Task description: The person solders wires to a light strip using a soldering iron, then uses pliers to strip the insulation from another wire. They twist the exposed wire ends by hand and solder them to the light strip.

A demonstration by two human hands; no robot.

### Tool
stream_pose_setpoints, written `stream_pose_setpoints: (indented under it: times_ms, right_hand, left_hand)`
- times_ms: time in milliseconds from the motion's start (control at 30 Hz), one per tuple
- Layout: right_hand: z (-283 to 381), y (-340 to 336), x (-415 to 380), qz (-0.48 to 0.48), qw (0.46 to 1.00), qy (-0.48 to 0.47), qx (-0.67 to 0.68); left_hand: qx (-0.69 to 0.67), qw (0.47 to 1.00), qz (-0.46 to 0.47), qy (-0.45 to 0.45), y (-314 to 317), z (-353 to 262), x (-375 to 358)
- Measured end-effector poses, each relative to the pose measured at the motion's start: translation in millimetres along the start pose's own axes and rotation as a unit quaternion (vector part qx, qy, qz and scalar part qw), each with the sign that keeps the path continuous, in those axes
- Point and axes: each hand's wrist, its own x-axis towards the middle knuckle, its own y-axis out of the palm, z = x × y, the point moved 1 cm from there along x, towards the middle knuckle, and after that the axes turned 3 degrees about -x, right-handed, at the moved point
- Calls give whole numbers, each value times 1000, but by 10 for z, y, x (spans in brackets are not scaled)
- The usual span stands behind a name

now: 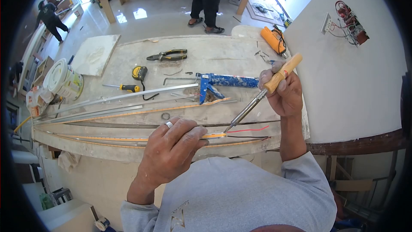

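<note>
Left hand pinches LED strip, hiding its end; right hand grips soldering iron.

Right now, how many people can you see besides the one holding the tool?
2. One person stands at the far end of the workbench, head cut off by the frame. Another person bends over at far left. More may be hidden.

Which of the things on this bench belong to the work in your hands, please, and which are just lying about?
In use:
left hand pressing down the LED strip
right hand holding the soldering iron
red wire and black wire at the strip's end

Lying about:
caulking gun
pliers
tape measure
screwdriver
paint bucket
</note>
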Motion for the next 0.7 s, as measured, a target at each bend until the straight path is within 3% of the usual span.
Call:
stream_pose_setpoints:
  times_ms: [700]
  right_hand:
    - [81,-10,79,37,999,-5,-2]
  left_hand:
    - [-2,1000,-6,7,-11,-8,17]
